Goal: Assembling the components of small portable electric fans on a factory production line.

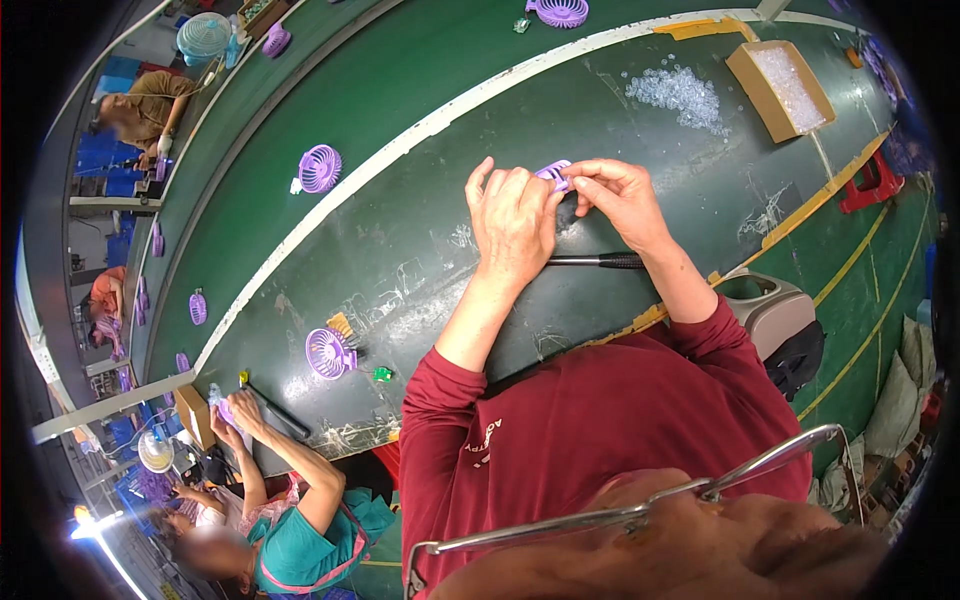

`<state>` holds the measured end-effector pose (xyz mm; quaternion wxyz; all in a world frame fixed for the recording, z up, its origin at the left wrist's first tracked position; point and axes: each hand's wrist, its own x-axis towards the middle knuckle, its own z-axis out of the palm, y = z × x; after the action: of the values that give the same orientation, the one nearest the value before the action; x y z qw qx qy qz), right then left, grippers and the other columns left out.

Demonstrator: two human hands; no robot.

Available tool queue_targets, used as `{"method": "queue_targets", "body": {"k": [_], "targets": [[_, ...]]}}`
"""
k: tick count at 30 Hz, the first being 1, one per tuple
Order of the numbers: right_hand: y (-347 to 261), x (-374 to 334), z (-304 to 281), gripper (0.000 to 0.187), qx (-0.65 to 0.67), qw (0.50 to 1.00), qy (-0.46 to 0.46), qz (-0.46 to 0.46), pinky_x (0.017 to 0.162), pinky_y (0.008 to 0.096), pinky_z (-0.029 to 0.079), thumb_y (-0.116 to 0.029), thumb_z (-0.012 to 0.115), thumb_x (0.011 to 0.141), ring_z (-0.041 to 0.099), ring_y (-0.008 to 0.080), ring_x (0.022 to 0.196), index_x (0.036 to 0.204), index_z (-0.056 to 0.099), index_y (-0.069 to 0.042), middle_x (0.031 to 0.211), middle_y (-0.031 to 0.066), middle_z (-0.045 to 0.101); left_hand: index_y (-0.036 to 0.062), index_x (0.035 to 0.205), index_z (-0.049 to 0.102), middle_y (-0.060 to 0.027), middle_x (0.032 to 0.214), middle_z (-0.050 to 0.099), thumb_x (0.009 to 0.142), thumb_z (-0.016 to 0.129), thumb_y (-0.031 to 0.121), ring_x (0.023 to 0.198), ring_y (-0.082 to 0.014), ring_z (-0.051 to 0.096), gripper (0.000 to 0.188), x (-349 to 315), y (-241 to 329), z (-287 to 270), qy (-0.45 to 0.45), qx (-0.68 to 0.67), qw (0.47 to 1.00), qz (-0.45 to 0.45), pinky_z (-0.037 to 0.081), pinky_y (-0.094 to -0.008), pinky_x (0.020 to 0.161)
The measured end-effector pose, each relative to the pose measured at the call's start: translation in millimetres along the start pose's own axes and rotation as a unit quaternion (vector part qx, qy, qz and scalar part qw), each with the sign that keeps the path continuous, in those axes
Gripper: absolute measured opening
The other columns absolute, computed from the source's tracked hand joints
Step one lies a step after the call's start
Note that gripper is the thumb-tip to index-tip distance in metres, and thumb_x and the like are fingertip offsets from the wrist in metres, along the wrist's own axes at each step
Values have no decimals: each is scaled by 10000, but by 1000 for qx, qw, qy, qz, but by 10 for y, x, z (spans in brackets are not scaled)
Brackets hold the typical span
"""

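Note:
Both hands meet over the dark green bench around a small purple plastic part [553, 174], its slotted edge showing between them. My left hand [513, 222] is curled over it from the left, closed on it, with much of the part hidden beneath. From the right, my right hand [618, 198] pinches at the part's edge between thumb and fingertips. Whether a smaller piece is in that pinch I cannot make out. Just below the hands lies a tool with a black ribbed handle [620, 260]; its other end is behind my left wrist.
Clear small plastic pieces [683, 97] lie heaped beyond my hands, beside a cardboard box [778, 92] of similar pieces. A purple fan [331, 353] and a green circuit board [382, 374] are at left. More fans [320, 169] ride the green belt [400, 70]. A co-worker [320, 540] sits left.

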<state>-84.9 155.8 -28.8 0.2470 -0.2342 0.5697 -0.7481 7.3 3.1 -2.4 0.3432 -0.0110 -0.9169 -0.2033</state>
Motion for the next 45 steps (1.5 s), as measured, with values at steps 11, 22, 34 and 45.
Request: {"method": "queue_targets", "body": {"k": [11, 22, 34, 45], "targets": [[73, -14, -28, 191, 5, 1000, -2, -11, 672, 238, 564, -33, 644, 964, 660, 105, 781, 1130, 707, 38, 1004, 93, 727, 86, 824, 668, -40, 767, 567, 759, 778, 71, 795, -243, 592, 128, 18, 12, 7, 13, -5, 1000, 0, 403, -454, 1035], [58, -105, 27, 177, -43, 998, 18, -51, 685, 248, 559, 25, 643, 940, 653, 118, 748, 1098, 720, 45, 982, 109, 715, 82, 823, 673, -47, 761, 569, 767, 772, 74, 795, -252, 600, 114, 27, 12, 25, 10, 0, 1000, 2, 414, -462, 1029], [-144, 190, -111, 58, -224, 967, -105, -61, 629, 228, 517, -1, 689, 872, 618, 67, 710, 924, 685, 25, 848, 19, 684, 69, 845, 638, -79, 799, 558, 762, 761, 135, 819, -290, 591, 163, 49, -123, -2, -1, -23, 995, 94, 454, -504, 975], [-378, 56, 89, 132, -427, 870, -142, -202, 631, 330, 535, 45, 713, 811, 657, 201, 738, 928, 669, 2, 841, 93, 635, 151, 949, 736, -7, 802, 627, 797, 762, 238, 855, -208, 647, 177, -127, -329, -60, -6, -85, 992, 90, 468, -436, 1005]]}}
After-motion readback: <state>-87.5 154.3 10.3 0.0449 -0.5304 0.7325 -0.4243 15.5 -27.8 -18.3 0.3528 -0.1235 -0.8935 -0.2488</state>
